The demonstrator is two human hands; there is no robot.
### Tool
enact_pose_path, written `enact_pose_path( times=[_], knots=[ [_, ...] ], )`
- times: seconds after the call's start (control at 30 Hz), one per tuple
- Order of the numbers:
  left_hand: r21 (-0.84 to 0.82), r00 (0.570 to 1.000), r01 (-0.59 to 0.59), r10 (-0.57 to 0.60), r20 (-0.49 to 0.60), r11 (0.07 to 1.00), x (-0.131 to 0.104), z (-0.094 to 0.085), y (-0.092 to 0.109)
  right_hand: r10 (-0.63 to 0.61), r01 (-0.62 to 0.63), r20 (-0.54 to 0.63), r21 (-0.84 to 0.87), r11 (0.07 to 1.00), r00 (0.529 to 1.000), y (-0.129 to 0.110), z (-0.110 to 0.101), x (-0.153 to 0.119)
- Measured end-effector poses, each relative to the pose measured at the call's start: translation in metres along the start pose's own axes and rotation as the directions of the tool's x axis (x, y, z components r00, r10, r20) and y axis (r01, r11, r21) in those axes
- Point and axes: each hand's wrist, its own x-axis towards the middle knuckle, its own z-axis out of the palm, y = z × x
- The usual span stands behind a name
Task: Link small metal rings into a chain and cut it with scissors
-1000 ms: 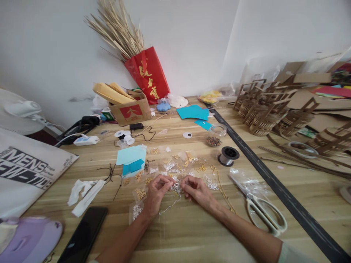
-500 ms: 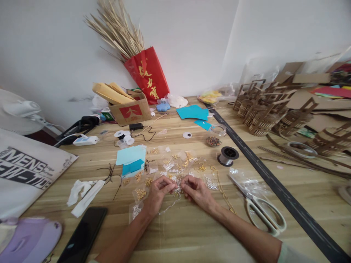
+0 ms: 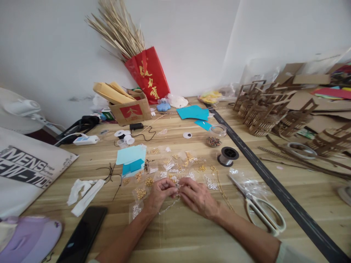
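My left hand (image 3: 161, 194) pinches one end of a thin silver chain (image 3: 170, 207), which curves down onto the wooden table. Close beside it, fingertips almost meeting, my right hand (image 3: 197, 197) is closed with the back of the hand turned up; whatever its fingers hold is too small to make out. Small bags of gold beads (image 3: 140, 193) and silver rings (image 3: 211, 182) lie around both hands. A gold chain (image 3: 222, 188) rests right of my right hand.
Scissors (image 3: 260, 212) and a wire spool (image 3: 227, 156) lie to the right. A phone (image 3: 82, 233) and white strips (image 3: 87, 197) are at the left. Blue cards (image 3: 131, 159), a bead dish (image 3: 213, 141) and woven baskets (image 3: 260, 118) stand farther back.
My right hand has turned more palm-down, its fingers now covering the spot between the hands. My left hand has shifted only slightly.
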Motion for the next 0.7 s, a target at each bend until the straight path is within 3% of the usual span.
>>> enact_pose_path(
  times=[0.23, 0.43, 0.7],
  knots=[
    [-0.013, 0.998, 0.032, -0.032, 0.055, 0.999, -0.0015, 0.0022, 0.0029, -0.173, 0.183, 0.111, -0.089, 0.979, 0.979, 0.0000, -0.0030, 0.0012],
    [0.048, 0.995, 0.049, -0.053, 0.087, 0.998, -0.0001, 0.0000, 0.0017, -0.230, 0.232, 0.040, -0.044, 0.972, 0.972, 0.0010, -0.0011, 0.0015],
    [0.057, 0.992, 0.035, -0.041, 0.121, 0.998, -0.0004, -0.0014, 0.0082, -0.144, 0.152, 0.078, -0.109, 0.982, 0.987, 0.0008, 0.0004, 0.0006]
  ],
)
